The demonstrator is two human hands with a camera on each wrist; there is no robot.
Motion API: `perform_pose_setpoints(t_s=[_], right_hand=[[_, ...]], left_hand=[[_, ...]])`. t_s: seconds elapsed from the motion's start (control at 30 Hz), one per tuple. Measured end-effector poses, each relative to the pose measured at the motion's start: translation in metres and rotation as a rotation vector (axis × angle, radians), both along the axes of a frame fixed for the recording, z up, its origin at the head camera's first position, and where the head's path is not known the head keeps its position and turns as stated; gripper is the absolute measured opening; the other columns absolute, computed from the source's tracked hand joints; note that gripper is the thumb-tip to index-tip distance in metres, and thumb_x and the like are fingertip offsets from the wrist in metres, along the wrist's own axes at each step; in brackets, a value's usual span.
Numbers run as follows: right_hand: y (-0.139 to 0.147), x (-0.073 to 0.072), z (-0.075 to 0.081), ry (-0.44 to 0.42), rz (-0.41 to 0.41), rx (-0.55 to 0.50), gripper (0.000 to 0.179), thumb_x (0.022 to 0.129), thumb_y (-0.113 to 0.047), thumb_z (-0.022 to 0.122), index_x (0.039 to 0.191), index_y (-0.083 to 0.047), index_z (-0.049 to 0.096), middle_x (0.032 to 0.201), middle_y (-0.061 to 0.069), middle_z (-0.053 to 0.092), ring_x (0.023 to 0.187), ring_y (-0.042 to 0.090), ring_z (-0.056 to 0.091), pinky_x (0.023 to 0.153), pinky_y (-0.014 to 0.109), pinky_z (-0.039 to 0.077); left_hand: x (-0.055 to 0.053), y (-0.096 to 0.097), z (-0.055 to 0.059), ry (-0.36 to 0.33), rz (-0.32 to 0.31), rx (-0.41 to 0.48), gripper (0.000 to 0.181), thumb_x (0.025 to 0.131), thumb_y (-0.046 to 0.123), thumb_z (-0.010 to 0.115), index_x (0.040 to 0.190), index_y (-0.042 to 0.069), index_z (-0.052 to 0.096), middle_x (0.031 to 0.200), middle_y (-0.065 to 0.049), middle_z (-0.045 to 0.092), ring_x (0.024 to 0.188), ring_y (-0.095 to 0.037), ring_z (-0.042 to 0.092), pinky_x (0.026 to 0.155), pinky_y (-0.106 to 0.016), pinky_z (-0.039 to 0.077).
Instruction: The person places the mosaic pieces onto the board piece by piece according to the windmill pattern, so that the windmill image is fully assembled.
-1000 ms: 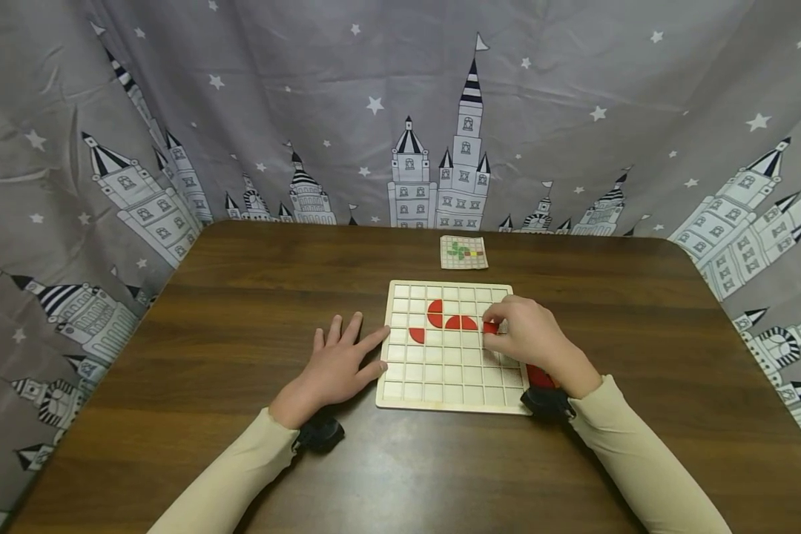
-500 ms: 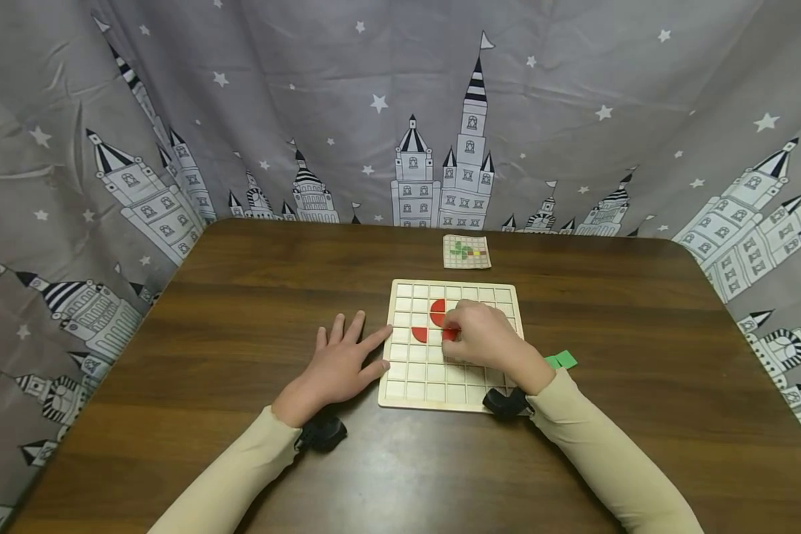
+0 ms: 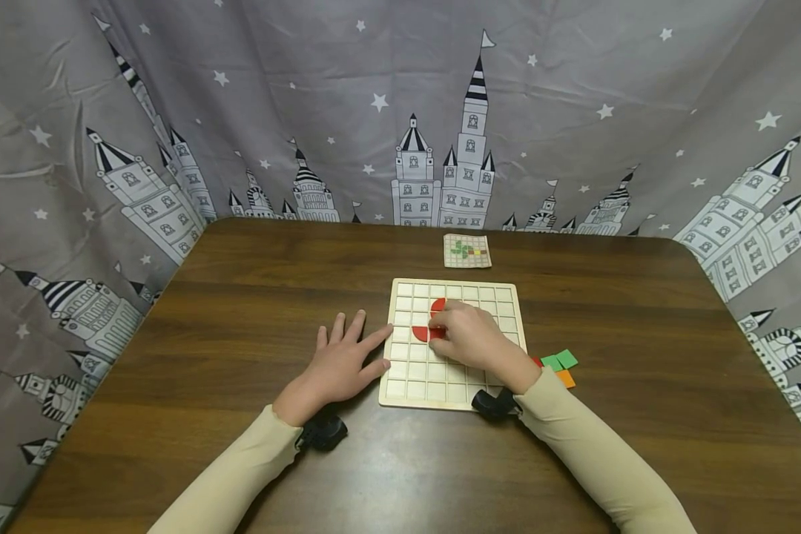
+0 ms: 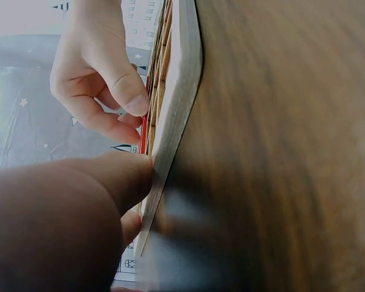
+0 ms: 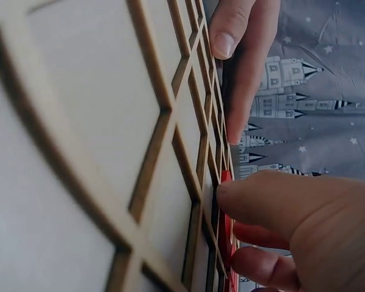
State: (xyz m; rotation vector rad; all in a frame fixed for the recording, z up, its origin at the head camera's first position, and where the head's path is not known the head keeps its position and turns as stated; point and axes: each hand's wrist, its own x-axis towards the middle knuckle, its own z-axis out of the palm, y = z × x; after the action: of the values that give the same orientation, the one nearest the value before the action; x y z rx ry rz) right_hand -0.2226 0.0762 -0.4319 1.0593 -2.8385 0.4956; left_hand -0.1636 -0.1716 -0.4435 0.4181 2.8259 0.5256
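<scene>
Nearest me, the brown table [image 3: 400, 475] shows in front of the board [image 3: 415, 371]. My left hand [image 3: 330, 371] lies flat at the board's left edge, fingers spread apart, with the thumb and forefinger tips touching the rim. If those tips lifted, I think a sideways push from my other hand could slide the board.

Just beyond the board's right edge, partly behind my right sleeve [image 3: 594, 437], lie loose green tiles [image 3: 567, 359], an orange tile [image 3: 565, 379] and a bit of red. A careless sweep of that sleeve might scatter them.

Over the board, left of its middle, my right hand [image 3: 470, 337] has its fingers curled, thumb and fingertips pinching a red quarter [image 3: 437, 334]. I can't tell whether it sits fully inside its cell. Let go at a slant, it could catch on a ridge. It sits just beside the left quarter [image 3: 419, 334], which a drifting fingertip could nudge. The upper quarter [image 3: 437, 305] shows past my knuckles, at similar risk.

Beyond the board's far edge lies the patterned card [image 3: 467, 251], and past the table hangs the castle curtain [image 3: 347, 148].
</scene>
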Motion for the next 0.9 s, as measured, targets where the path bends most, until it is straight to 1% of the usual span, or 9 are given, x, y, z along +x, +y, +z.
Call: perform_pose_setpoints(t_s=[0.13, 0.23, 0.37, 0.6, 0.9], right_hand=[[0.0019, -0.0007, 0.0021, -0.02, -0.003, -0.01, 0.014, 0.083, -0.015, 0.076, 0.095, -0.01, 0.08, 0.081, 0.001, 0.065, 0.071, 0.012, 0.052, 0.056, 0.025, 0.043], [0.0036, -0.0004, 0.0038, -0.037, -0.014, -0.022, 0.013, 0.083, -0.011, 0.075, 0.094, -0.01, 0.081, 0.084, 0.001, 0.068, 0.073, 0.013, 0.055, 0.058, 0.026, 0.044], [0.0033, -0.0005, 0.004, -0.057, -0.011, -0.01, 0.014, 0.084, -0.008, 0.073, 0.095, -0.011, 0.081, 0.086, 0.002, 0.07, 0.076, 0.014, 0.058, 0.06, 0.027, 0.046], [0.0008, -0.0017, 0.0027, -0.056, 0.004, 0.004, 0.013, 0.085, -0.004, 0.071, 0.091, -0.011, 0.08, 0.084, 0.002, 0.068, 0.076, 0.014, 0.056, 0.06, 0.027, 0.045], [0.0001, -0.0013, 0.003, -0.059, 0.004, 0.002, 0.014, 0.085, -0.003, 0.071, 0.092, -0.01, 0.08, 0.085, 0.002, 0.069, 0.076, 0.014, 0.057, 0.061, 0.027, 0.046]], left_hand=[[-0.0006, 0.0005, 0.0002, -0.004, 0.002, -0.005, 0.061, 0.105, 0.047, 0.051, 0.16, 0.029, 0.036, 0.17, -0.025, 0.014, 0.154, -0.057, 0.004, 0.116, -0.08, 0.008], [-0.0007, 0.0008, 0.0003, -0.005, 0.001, -0.008, 0.061, 0.105, 0.047, 0.051, 0.161, 0.029, 0.035, 0.17, -0.025, 0.014, 0.154, -0.057, 0.005, 0.116, -0.08, 0.007], [-0.0005, 0.0008, 0.0007, -0.009, -0.001, -0.007, 0.061, 0.105, 0.046, 0.051, 0.161, 0.028, 0.035, 0.17, -0.025, 0.013, 0.155, -0.057, 0.004, 0.116, -0.08, 0.007], [-0.0007, 0.0006, 0.0001, -0.01, -0.002, -0.008, 0.061, 0.105, 0.047, 0.051, 0.161, 0.029, 0.035, 0.17, -0.025, 0.013, 0.155, -0.056, 0.004, 0.116, -0.08, 0.007], [-0.0005, 0.0008, 0.0002, -0.002, -0.001, -0.016, 0.061, 0.105, 0.047, 0.051, 0.161, 0.029, 0.035, 0.17, -0.025, 0.014, 0.154, -0.057, 0.005, 0.116, -0.08, 0.008]])
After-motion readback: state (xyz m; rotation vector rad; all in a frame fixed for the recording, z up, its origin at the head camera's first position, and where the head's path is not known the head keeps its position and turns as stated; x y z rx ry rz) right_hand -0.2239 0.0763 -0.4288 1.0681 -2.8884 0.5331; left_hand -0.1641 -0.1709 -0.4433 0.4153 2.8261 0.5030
